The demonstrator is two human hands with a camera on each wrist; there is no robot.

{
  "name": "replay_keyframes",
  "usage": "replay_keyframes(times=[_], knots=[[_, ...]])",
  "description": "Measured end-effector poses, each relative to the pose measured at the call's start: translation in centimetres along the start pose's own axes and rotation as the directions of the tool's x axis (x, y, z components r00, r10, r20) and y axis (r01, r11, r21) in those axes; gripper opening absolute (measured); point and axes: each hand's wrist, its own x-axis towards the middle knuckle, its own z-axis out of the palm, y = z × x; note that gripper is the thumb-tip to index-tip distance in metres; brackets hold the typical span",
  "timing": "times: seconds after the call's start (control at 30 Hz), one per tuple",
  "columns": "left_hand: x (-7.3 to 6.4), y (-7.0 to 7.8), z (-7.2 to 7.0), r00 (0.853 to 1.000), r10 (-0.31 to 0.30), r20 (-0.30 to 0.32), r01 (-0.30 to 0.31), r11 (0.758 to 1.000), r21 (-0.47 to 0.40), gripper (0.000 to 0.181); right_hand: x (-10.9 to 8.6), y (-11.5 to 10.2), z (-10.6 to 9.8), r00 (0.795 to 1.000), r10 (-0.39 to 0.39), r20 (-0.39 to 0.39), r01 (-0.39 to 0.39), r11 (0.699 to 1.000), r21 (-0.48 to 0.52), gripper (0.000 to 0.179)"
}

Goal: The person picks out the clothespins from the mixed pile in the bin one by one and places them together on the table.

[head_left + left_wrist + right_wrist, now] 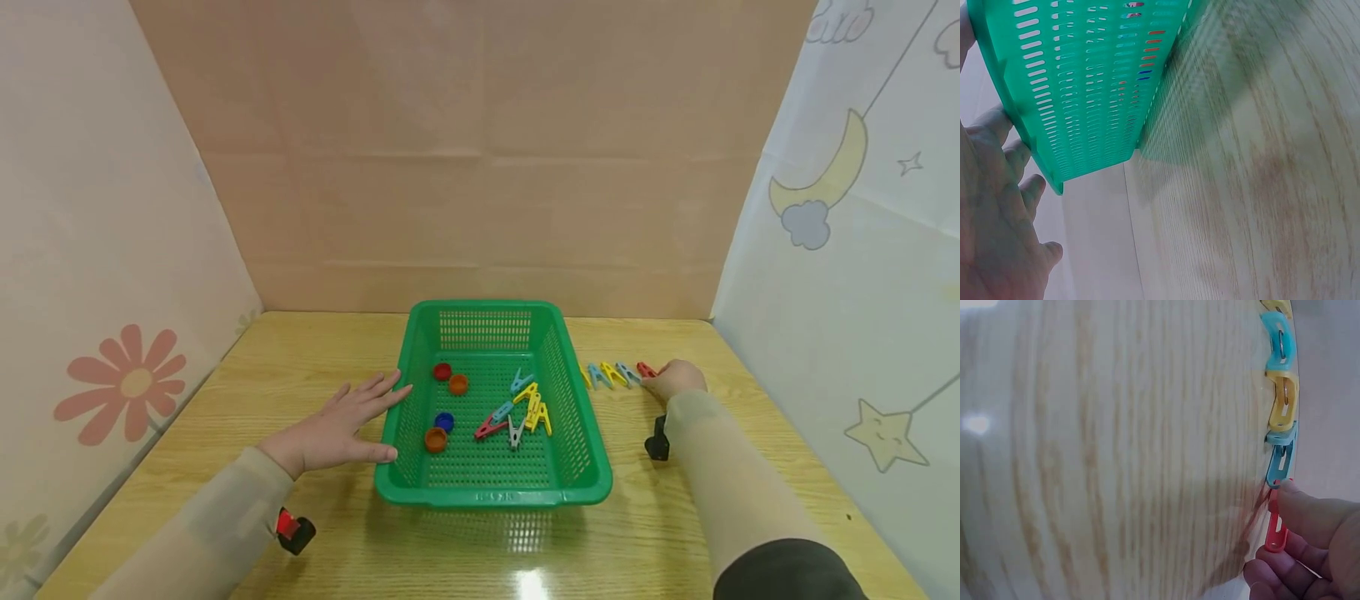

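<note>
My right hand [675,381] pinches a red clothespin [1277,534] between thumb and fingers, low over the table. The pin stands at the right end of a row with a grey-blue clothespin [625,372], a yellow clothespin [611,374] and more pins to its left. With fingers spread, my left hand [348,423] rests against the left rim of a green plastic basket [495,497]. Inside the basket, several loose clothespins, such as a yellow one [534,410] and a grey one [516,433], lie toward the right. Several bottle caps, including a blue cap [445,422] and an orange cap [436,440], lie on its left.
The wooden table [300,358] ends at a brown paper backdrop [480,208]. Patterned white panels stand at the left [135,250] and right [862,275]. The basket occupies the middle of the table, its perforated walls rising between the two hands.
</note>
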Motion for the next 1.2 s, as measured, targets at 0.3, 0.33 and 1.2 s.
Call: replay_keyframes(times=[0.3, 0.33, 1.2], knots=[[0.0, 0.0, -0.1, 1.0, 0.007, 0.003, -0.007, 1.0, 0.012, 0.087, -1.0, -1.1, -0.1, 0.999, -0.005, 0.033, 0.006, 1.0, -0.013, 0.034], [0.1, 0.0, -0.1, 1.0, 0.006, 0.004, -0.006, 1.0, 0.014, 0.087, -1.1, -1.1, -0.1, 0.999, -0.005, 0.033, 0.005, 1.0, -0.017, 0.033], [0.1, 0.0, -0.1, 1.0, 0.022, 0.0, -0.022, 1.0, 0.016, 0.086, -1.7, -1.9, -2.8, 0.996, -0.071, 0.046, 0.074, 0.996, -0.053, 0.052]])
